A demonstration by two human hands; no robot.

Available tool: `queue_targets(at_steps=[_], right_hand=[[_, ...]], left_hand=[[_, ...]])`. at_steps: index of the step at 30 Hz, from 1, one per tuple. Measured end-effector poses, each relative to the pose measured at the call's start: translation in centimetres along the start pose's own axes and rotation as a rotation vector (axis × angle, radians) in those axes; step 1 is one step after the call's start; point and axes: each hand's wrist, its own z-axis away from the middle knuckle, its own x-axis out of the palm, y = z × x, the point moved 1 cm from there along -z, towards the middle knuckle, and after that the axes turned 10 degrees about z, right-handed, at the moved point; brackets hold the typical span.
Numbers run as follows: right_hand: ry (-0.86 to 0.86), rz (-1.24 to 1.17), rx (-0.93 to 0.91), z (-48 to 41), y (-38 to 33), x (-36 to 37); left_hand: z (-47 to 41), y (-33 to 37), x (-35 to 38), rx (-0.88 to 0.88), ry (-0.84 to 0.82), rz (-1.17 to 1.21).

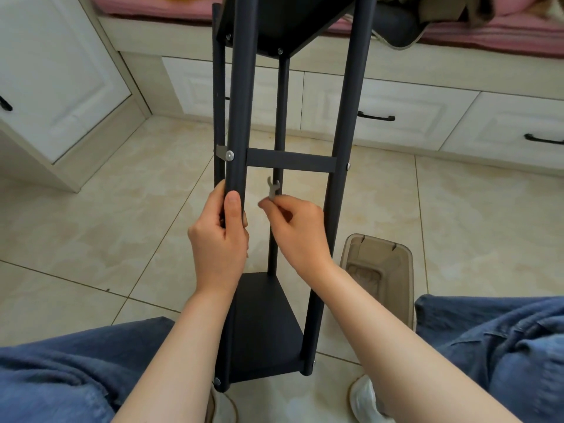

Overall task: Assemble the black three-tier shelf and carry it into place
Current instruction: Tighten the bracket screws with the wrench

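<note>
Beige tiled floor (91, 239) carries the black metal three-tier shelf (345, 117), which leans from between my knees toward the edge of the pink-cushioned bench (518, 32). My left hand (219, 236) grips one front tube, and my right hand (300, 230) pinches a small silver flat wrench (272, 187). I think the wrench may slip off the round silver bolt (229, 155) if the frame rocks.

PLACE: home, a bedroom or sitting nook | EVIDENCE: pink cushioned window seat (158, 9) at far side; white panelled drawers (387, 108) with black handles beneath; beige tiled floor (91, 227); clothes (442, 10) heaped far right
</note>
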Motion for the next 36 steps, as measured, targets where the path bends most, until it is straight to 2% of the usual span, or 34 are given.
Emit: queue_targets(at_steps=[5, 11, 16, 19, 22, 27, 31, 36], right_hand=[[0.017, -0.006, -0.028, 1.7, -1.1, -2.3], [0.140, -0.100, 0.014, 1.2, -2.8, -6.9], [0.212, 0.065, 0.102, -1.3, -3.5, -10.9], [0.191, 0.121, 0.184, -2.9, -3.5, -12.5], [0.095, 0.051, 0.210, -4.3, -4.2, -13.2], [-0.032, -0.200, 0.286, -5.9, -4.2, -13.8], [-0.016, -0.346, 0.276, -5.5, -4.0, -13.6], [-0.038, -0.407, 0.217, -5.3, -4.9, -13.0]], left_hand=[[0.2, 0.0, 0.1, 0.004, 0.002, -0.009], [0.5, 0.0, 0.0, -0.001, -0.003, 0.014], [0.9, -0.1, -0.4, 0.006, -0.009, 0.010], [1.3, 0.1, -0.6, 0.032, -0.004, -0.006], [1.7, 0.1, -0.5, 0.059, -0.016, -0.026], [2.0, 0.1, -0.3, 0.127, -0.039, -0.048], [1.9, -0.1, -0.5, 0.115, -0.031, -0.016], [1.0, -1.0, -1.2, 0.025, 0.020, 0.025]])
